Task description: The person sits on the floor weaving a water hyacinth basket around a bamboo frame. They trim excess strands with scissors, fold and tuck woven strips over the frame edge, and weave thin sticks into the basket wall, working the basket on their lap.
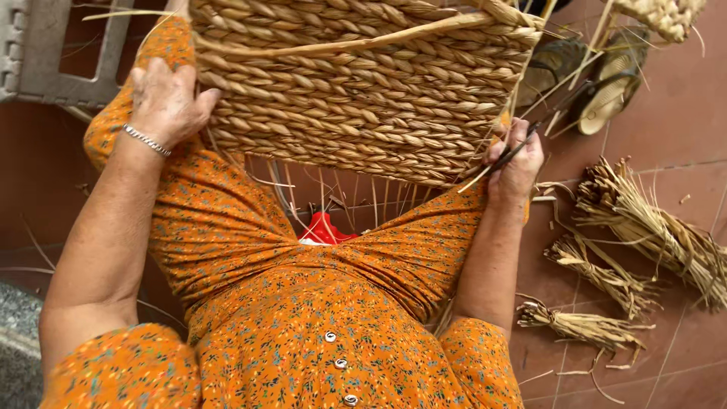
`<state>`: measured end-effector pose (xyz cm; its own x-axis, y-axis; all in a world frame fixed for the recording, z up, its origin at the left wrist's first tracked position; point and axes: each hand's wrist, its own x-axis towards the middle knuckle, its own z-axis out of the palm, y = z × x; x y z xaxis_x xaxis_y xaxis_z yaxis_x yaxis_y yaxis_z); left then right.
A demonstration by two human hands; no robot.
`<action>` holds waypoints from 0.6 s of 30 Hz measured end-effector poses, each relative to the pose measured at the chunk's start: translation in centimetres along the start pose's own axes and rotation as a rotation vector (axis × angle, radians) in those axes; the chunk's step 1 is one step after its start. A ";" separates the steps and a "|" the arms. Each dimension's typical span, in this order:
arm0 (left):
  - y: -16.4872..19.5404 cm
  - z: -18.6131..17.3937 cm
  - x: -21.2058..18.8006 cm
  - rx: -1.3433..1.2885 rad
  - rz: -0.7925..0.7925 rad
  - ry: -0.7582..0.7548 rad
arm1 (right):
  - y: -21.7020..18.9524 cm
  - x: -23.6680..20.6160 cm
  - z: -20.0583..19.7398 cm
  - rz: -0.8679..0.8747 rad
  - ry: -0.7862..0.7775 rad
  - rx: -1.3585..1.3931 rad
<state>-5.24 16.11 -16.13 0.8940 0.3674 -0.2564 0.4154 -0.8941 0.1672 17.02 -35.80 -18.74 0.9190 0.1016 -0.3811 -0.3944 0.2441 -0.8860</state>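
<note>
Woven basket (363,83) sits between both grips: left hand (165,102) clasping its left edge, right hand (516,160) clenched on a dark tool (541,121) at right.

reddish tiled floor (681,113), grey stool (45,53)
</note>
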 end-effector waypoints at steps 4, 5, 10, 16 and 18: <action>-0.4 -0.9 0.5 -0.017 0.056 -0.267 | -1.0 0.9 0.1 0.079 -0.045 0.079; -0.3 -0.9 0.6 -0.078 0.027 -0.275 | -1.0 1.3 0.1 0.094 -0.057 0.113; 2.1 0.7 -0.3 -0.513 -0.302 -0.316 | -1.4 1.7 -0.4 0.026 0.046 0.020; 3.1 1.8 -1.1 -0.520 -0.279 -0.387 | -1.8 1.7 0.0 0.007 0.140 -0.098; 2.3 1.3 -1.2 -0.318 -0.218 -0.477 | -1.8 1.8 0.4 0.018 0.160 -0.133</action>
<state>-5.60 13.29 -16.64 0.6397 0.3127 -0.7021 0.6756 -0.6644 0.3197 19.42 -35.69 -17.69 0.9038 -0.0525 -0.4247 -0.4172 0.1128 -0.9018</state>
